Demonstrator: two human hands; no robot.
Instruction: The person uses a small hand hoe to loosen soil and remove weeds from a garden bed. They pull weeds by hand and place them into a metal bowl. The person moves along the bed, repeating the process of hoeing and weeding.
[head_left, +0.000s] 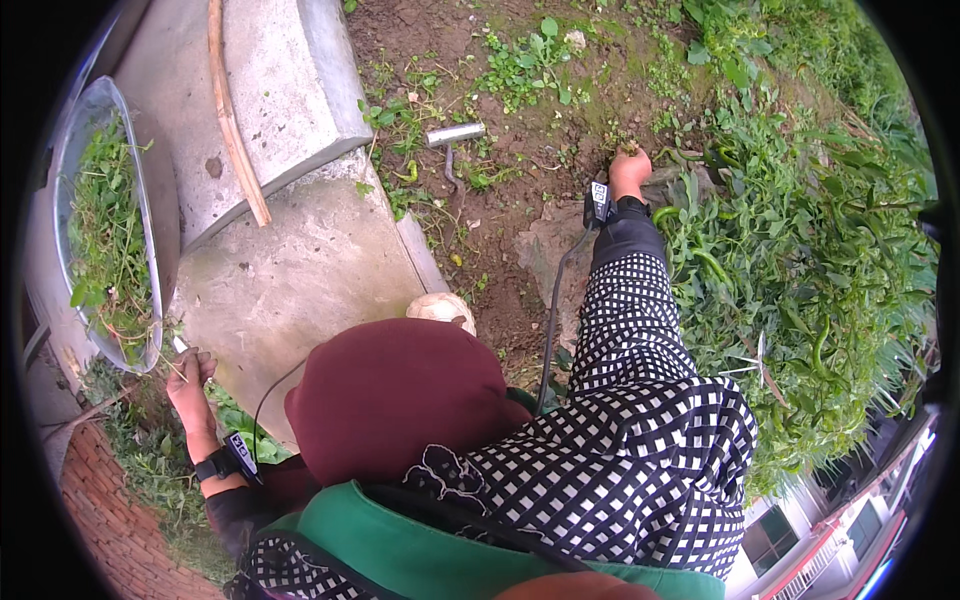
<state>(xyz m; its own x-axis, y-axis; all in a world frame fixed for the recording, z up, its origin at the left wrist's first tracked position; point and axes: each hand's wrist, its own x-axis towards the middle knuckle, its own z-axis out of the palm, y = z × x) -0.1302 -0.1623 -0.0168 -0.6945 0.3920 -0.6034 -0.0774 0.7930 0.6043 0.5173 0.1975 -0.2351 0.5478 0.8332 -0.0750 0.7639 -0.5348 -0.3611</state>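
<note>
My left hand (191, 369) is at the left, beside the near end of a metal basin (156, 247). Its fingers pinch thin plant stems (171, 361), and a small white object (180, 344) shows at the fingertips. Pulled green weeds (109, 225) fill the basin. Far out at the right, my right hand (631, 169) is closed on a small clump of weeds (628, 148) just above the soil. Green chili peppers (709, 264) hang on leafy plants beside that arm. Both wrists carry dark bands with small boxes and cables.
A silver metal tube (455, 134) with a curved brown rod (453, 176) lies on the bare soil. A wooden stick (229, 112) rests on the concrete slab (300, 82). Low weeds (525, 64) grow ahead. A pale round object (442, 309) is partly hidden by my knee.
</note>
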